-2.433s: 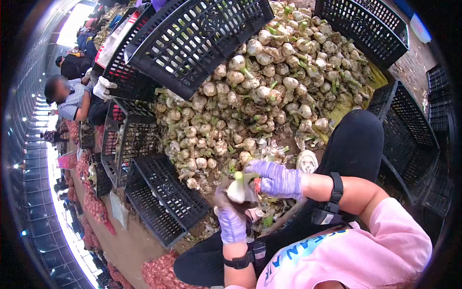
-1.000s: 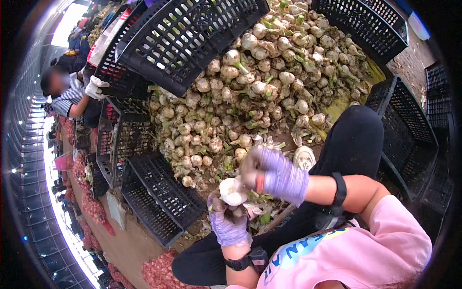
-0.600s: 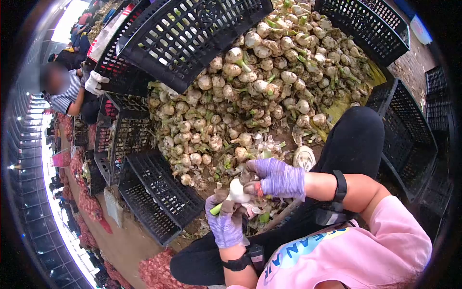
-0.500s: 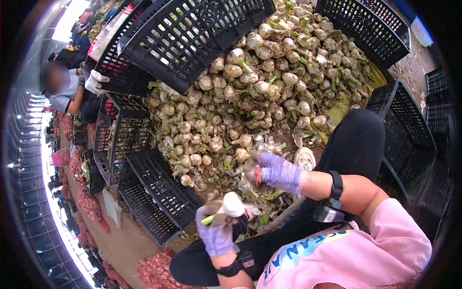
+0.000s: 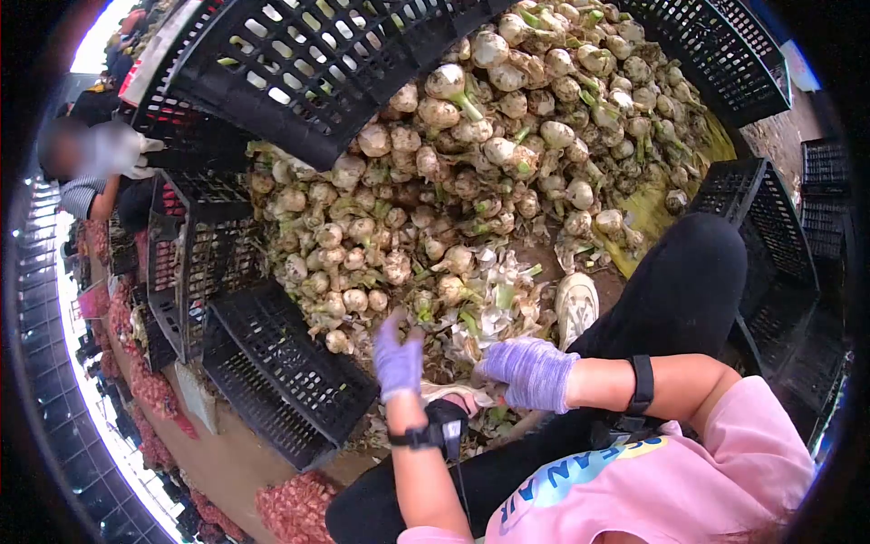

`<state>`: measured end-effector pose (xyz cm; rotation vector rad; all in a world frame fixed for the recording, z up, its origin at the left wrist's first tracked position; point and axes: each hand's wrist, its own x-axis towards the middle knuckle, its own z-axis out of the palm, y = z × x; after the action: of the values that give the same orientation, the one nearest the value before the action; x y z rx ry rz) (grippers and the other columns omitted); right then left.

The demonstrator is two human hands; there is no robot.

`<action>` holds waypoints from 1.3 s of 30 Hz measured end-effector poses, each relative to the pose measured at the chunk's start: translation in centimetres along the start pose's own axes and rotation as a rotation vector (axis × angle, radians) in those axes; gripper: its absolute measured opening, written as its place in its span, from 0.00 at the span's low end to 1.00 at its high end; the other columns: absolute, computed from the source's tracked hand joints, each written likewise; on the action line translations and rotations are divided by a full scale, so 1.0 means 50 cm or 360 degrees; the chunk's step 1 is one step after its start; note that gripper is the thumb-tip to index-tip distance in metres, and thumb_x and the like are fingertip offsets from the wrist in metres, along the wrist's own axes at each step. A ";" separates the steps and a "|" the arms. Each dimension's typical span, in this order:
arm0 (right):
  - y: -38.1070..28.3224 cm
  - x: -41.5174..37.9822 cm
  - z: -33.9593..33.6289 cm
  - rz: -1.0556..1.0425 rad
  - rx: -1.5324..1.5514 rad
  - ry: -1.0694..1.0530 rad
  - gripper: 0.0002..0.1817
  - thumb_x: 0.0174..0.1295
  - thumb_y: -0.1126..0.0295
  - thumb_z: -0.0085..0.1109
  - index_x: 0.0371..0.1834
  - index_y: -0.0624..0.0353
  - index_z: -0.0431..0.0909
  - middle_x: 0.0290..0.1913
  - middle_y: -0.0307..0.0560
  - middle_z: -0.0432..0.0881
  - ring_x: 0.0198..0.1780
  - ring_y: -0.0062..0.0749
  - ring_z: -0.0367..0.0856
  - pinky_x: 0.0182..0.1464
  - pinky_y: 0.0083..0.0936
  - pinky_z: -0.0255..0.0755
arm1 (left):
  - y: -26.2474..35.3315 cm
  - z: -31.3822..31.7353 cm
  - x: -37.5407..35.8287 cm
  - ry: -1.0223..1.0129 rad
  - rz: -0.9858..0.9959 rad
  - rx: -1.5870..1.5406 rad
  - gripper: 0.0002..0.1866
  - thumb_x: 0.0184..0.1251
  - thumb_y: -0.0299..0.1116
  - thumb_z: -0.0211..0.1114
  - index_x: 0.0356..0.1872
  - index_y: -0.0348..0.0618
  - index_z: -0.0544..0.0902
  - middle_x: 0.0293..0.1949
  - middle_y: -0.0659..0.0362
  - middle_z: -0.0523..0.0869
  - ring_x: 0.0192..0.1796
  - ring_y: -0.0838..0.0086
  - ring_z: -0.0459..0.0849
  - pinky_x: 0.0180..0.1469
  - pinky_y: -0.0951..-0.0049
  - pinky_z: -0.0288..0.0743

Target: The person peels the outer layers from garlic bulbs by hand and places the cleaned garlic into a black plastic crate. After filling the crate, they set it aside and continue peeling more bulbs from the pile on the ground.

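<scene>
My left hand (image 5: 397, 358), in a purple knitted glove, is raised at the lower edge of the garlic heap (image 5: 471, 172). Its fingers are blurred but look stretched out and apart, with no bulb visible in them. To its right, my right hand (image 5: 528, 374), gloved alike, is closed with its fingers curled down over the peel scraps (image 5: 494, 313); what it holds is hidden. The garlic bulbs are whitish and soil-stained, some with green stems.
Black slotted crates stand at the upper left (image 5: 317, 72), lower left (image 5: 290, 363), upper right (image 5: 716, 54) and right (image 5: 770, 245). A person in white gloves (image 5: 136, 150) is at the far left. A red net sack (image 5: 294, 508) lies below. My shoe (image 5: 576, 308) touches the scraps.
The white bulb is gone from my left hand, which has moved up toward the heap. My right hand has lowered slightly, and the red piece at its fingers no longer shows. The view has shifted slightly.
</scene>
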<state>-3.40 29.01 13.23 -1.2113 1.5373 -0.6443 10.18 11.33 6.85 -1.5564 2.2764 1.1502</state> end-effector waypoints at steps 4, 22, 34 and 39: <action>0.002 0.028 -0.031 0.0266 -0.0061 -0.0222 0.24 0.47 0.68 0.59 0.51 0.57 0.72 0.37 0.54 0.78 0.43 0.48 0.78 0.42 0.39 0.72 | -0.043 0.134 0.103 -0.0236 -0.0103 0.0874 0.29 0.48 0.30 0.64 0.57 0.49 0.72 0.54 0.41 0.74 0.56 0.52 0.74 0.59 0.64 0.67; -0.018 -0.016 0.027 -0.0301 0.1147 0.0929 0.20 0.58 0.59 0.59 0.43 0.65 0.68 0.36 0.47 0.77 0.38 0.25 0.72 0.41 0.25 0.71 | 0.176 -0.038 -0.263 -0.0247 0.0750 -0.1570 0.39 0.50 0.36 0.73 0.63 0.43 0.64 0.53 0.56 0.73 0.53 0.70 0.74 0.57 0.70 0.67; -0.057 -0.057 -0.013 -0.0569 0.1574 0.0520 0.22 0.60 0.61 0.58 0.52 0.66 0.71 0.42 0.46 0.80 0.44 0.24 0.75 0.47 0.24 0.70 | 0.163 -0.018 -0.325 -0.0126 0.0392 -0.1852 0.46 0.44 0.53 0.74 0.61 0.39 0.63 0.54 0.53 0.73 0.55 0.65 0.74 0.55 0.67 0.72; -0.064 -0.073 -0.053 -0.0269 0.1307 0.0405 0.20 0.55 0.62 0.64 0.45 0.65 0.74 0.37 0.41 0.80 0.38 0.19 0.73 0.42 0.21 0.70 | 0.171 -0.010 -0.328 -0.0027 0.0443 -0.1675 0.47 0.37 0.45 0.79 0.61 0.39 0.65 0.56 0.54 0.72 0.58 0.65 0.72 0.61 0.64 0.66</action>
<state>-4.82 30.79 18.25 -0.6377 1.1639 -1.4137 10.44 24.37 19.94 -1.4149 1.9627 2.6980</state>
